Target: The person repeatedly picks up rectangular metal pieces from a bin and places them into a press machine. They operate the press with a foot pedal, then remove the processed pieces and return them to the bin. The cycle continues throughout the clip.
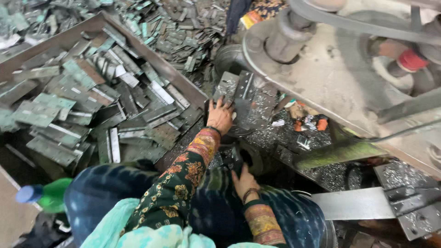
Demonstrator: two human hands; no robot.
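A wooden tray (pixel 138 43) heaped with flat metal strips (pixel 69 110) lies left of the fingers. A green bottle (pixel 48 195) with a blue cap sits lower left. Metal shavings (pixel 285 135) and orange scraps (pixel 321 124) lie to their right.

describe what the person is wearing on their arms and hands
Both hands are bare, no gloves. The left hand comes out of a dark green sleeve printed with orange and yellow flowers, ending in a broad patterned red-and-gold cuff. The right hand has a matching cuff and thin bangles at the wrist.
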